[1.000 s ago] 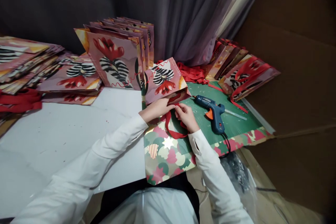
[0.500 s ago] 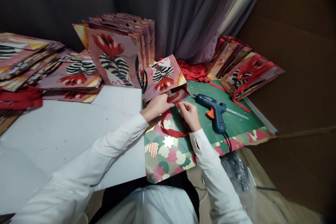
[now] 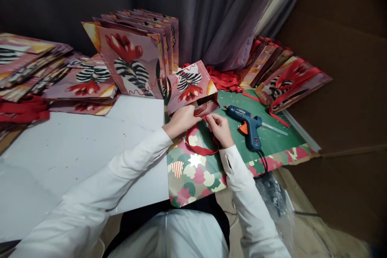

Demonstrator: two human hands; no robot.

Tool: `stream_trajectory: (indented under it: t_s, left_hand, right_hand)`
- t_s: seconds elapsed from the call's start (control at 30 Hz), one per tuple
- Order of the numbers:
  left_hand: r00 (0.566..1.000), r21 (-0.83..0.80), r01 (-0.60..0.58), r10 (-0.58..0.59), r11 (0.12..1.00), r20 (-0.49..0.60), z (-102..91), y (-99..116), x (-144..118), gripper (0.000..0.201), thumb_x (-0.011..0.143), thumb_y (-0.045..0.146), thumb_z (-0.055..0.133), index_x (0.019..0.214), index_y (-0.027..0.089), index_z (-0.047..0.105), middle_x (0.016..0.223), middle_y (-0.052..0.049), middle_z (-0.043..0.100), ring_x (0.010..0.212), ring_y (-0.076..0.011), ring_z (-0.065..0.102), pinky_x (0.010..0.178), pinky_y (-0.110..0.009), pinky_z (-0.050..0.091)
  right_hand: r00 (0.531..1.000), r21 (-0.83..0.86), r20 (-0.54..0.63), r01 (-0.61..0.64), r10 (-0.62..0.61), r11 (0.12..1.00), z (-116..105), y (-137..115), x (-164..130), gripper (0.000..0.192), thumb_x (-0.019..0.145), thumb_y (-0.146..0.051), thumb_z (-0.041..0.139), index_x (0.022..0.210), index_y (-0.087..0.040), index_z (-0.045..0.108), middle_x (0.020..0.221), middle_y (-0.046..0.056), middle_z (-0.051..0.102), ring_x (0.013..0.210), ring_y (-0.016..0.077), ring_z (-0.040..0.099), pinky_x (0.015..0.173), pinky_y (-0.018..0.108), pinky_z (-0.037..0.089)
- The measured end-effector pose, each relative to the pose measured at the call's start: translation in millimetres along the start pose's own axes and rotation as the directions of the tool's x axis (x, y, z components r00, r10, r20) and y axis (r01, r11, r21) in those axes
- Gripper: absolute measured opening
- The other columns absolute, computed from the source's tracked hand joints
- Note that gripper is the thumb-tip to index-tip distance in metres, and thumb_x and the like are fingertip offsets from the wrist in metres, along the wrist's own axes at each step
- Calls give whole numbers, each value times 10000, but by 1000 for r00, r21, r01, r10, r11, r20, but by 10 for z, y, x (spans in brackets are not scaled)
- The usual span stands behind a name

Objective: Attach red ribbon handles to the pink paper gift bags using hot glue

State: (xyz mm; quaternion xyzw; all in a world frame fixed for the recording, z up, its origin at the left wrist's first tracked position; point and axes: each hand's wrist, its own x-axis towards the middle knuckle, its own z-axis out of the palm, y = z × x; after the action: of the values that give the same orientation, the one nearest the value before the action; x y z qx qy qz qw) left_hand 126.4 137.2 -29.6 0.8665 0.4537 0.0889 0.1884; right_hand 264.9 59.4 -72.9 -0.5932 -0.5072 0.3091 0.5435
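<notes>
A printed paper bag [image 3: 189, 87] with zebra stripes and a red flower lies in front of me, its mouth gaping toward me. My left hand [image 3: 183, 121] grips the bag's near edge at that mouth, its fingertips partly hidden inside. Just to the right, my right hand [image 3: 220, 129] pinches a red ribbon [image 3: 201, 150] at the bag's opening. The rest of the ribbon hangs in a loop below both hands, over the patterned sheet. Right of my right hand lies a blue glue gun [image 3: 249, 127] with a clear glue stick in its back.
Several bags [image 3: 133, 60] stand upright at the back, and flat bags [image 3: 84, 82] are stacked at left. Ribboned bags [image 3: 290, 82] lean at right. Red ribbon [image 3: 225, 80] is heaped behind the green mat [image 3: 281, 141]. A cardboard wall [image 3: 347, 100] rises at right.
The view has shifted slightly. Both hands keep their hold at the bag's mouth, with the ribbon in nearly the same place.
</notes>
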Motion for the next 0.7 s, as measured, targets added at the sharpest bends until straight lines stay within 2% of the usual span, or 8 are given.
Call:
stream_trajectory:
  t_s: [0.1, 0.23, 0.4, 0.7]
  left_hand:
    - [1000, 14, -1, 1, 1000, -2, 10, -10, -1, 333, 787, 375, 645, 996, 117, 623, 924, -134, 708, 916, -304, 675, 696, -296, 472]
    - [1000, 21, -8, 8, 1000, -11, 2, 4, -11, 350, 785, 380, 644, 1014, 116, 620, 920, -134, 708, 910, -291, 678, 705, -288, 472]
    - [998, 14, -2, 3, 1000, -58, -4, 53, -38, 531, 790, 603, 575, 960, 106, 645, 846, -148, 706, 857, -306, 683, 700, -312, 478]
    - [995, 8, -20, 21, 1000, -98, 28, 28, -24, 433, 799, 500, 607, 970, 104, 647, 871, -153, 711, 900, -314, 682, 722, -311, 480]
  right_hand:
    - [1000, -21, -21, 4, -4, 1000, -2, 7, 4, 392, 803, -539, 537, 621, -191, 542, 437, -61, 426, 401, 82, 354, 428, 233, 258]
    - [996, -46, -82, 17, -20, 999, -11, 17, 2, 349, 827, -494, 516, 652, -193, 550, 439, -63, 437, 411, 90, 368, 458, 239, 288]
    - [993, -70, -108, 41, -49, 997, -4, 35, -6, 356, 842, -453, 517, 586, -207, 491, 448, -58, 440, 447, 97, 390, 513, 249, 324]
    - [998, -16, -49, 25, -26, 1000, 2, 111, 4, 350, 795, -486, 582, 603, -216, 470, 464, -56, 466, 444, 93, 388, 478, 238, 300]
